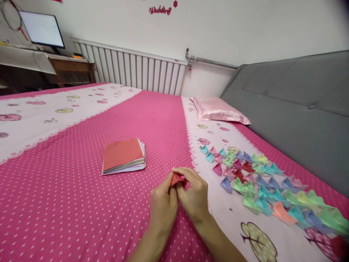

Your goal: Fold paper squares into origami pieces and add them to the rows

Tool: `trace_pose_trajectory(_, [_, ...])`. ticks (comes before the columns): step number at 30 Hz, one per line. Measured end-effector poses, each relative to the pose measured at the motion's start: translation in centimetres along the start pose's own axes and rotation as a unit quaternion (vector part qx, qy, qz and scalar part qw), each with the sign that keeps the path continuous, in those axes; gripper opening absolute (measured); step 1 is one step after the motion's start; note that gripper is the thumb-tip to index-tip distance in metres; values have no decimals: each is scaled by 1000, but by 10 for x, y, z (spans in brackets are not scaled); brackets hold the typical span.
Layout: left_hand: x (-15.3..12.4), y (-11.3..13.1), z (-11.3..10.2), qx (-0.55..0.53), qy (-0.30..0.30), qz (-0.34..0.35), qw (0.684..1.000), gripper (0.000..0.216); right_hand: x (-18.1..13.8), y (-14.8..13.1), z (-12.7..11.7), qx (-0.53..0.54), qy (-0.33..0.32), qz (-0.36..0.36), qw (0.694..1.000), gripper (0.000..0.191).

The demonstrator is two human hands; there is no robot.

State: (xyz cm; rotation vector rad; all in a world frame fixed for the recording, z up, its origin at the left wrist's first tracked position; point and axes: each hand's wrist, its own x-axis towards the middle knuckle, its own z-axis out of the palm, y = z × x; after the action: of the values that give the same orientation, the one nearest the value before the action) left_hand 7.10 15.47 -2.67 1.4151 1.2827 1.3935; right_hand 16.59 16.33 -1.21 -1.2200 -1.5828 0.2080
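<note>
Between my two hands is a small piece of folded red paper [176, 179], its pointed top showing above the fingers. My left hand [163, 198] pinches it from the left, and my right hand [194, 191] curls round its right side. The fingers hide most of its lower part. Left of my hands lies a stack of square coloured paper [124, 154] with a red-orange sheet on top. To the right, several folded paper boats [251, 202] in green, blue, pink, red and orange stand in loose rows.
Everything rests on a bed with a pink dotted sheet [89, 196]. A pink satin pillow [218, 110] lies against the grey headboard [297, 98]. Behind the bed are a white radiator [133, 69] and a pipe [212, 61]. A monitor [40, 29] stands on a desk at far left.
</note>
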Motion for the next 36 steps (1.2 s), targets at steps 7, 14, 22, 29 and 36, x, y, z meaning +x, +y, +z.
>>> trace_pose_trajectory(7, [0, 1, 2, 2, 8, -38, 999, 41, -2, 3, 0, 6, -3, 22, 1000, 33])
trace_pose_trajectory(14, [12, 2, -3, -162, -3, -82, 983, 33, 2, -3, -3, 85, -51, 24, 995, 47])
trace_pose_trajectory(22, [18, 6, -11, -238, -79, -199, 947, 47, 9, 0, -10, 101, -111, 67, 986, 37])
trace_pose_trajectory(29, [18, 7, -14, -323, -141, -260, 899, 18, 10, 5, -12, 86, -101, 70, 989, 39])
trace_pose_trajectory(36, [18, 5, -13, -367, -151, -239, 887, 27, 9, 5, -10, 76, -95, 35, 992, 45])
